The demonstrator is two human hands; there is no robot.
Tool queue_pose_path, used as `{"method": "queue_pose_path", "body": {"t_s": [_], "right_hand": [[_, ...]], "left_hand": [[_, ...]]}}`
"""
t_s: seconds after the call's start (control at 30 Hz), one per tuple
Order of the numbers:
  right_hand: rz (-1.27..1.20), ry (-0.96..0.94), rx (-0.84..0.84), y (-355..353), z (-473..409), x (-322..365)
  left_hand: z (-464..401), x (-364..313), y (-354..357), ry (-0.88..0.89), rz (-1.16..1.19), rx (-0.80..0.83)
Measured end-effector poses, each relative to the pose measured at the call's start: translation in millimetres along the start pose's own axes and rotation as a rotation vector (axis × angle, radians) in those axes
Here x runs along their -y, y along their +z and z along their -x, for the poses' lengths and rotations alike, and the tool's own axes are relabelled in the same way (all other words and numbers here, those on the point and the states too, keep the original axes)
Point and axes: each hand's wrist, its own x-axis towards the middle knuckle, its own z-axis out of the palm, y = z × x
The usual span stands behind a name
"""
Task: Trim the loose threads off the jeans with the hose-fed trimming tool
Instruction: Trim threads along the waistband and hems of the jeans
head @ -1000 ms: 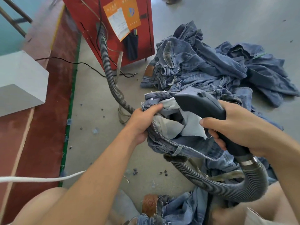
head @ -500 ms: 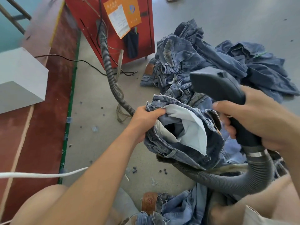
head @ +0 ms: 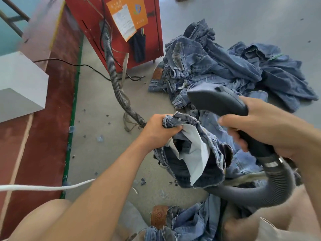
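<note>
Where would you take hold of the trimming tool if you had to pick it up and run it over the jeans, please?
Probably by the narrow black neck just above the metal clamp, coming from its right side, as the right hand does now. The trimming tool widens into a flat head in front, and the hose curves away behind, so the neck is the slim part fingers can wrap.

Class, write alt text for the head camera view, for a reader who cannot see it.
A person's left hand grips bunched jeans with a white pocket lining showing, while the right hand holds a dark trimming tool raised above them. Its ribbed hose loops below, and a pile of jeans lies beside a red machine.
</note>
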Motion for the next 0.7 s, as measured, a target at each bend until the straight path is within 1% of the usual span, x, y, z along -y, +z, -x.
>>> {"method": "queue_pose_path", "body": {"t_s": [0.03,0.1,0.17,0.23,0.33,0.4,0.43,0.5,0.6,0.67,0.7], "right_hand": [[0.023,0.022,0.035,-4,1,-3],[0.107,0.061,0.160,-3,3,-7],[0.160,0.053,0.272,7,3,-8],[0.160,0.003,0.276,17,-1,-7],[0.027,-0.054,0.146,17,-4,-5],[-0.098,-0.037,0.049,3,-3,-6],[-0.125,-0.017,0.033,-5,-2,-8],[-0.077,0.044,0.082,-18,0,-13],[0.080,0.115,0.255,-12,2,-19],[0.115,0.070,0.335,7,2,-16],[0.106,0.028,0.334,15,0,-14]], "left_hand": [[0,1,-2,0.011,0.012,-0.023],[-2,2,-4,0.044,0.023,-0.055],[-2,3,-4,0.090,-0.013,-0.073],[-2,5,0,0.177,-0.096,-0.098],[1,12,5,0.390,-0.281,-0.148],[2,15,5,0.456,-0.331,-0.178],[2,16,3,0.463,-0.316,-0.213],[1,17,0,0.469,-0.256,-0.286],[-1,16,1,0.481,-0.220,-0.325],[-1,16,6,0.502,-0.244,-0.328],[-1,17,8,0.514,-0.265,-0.334]]}}
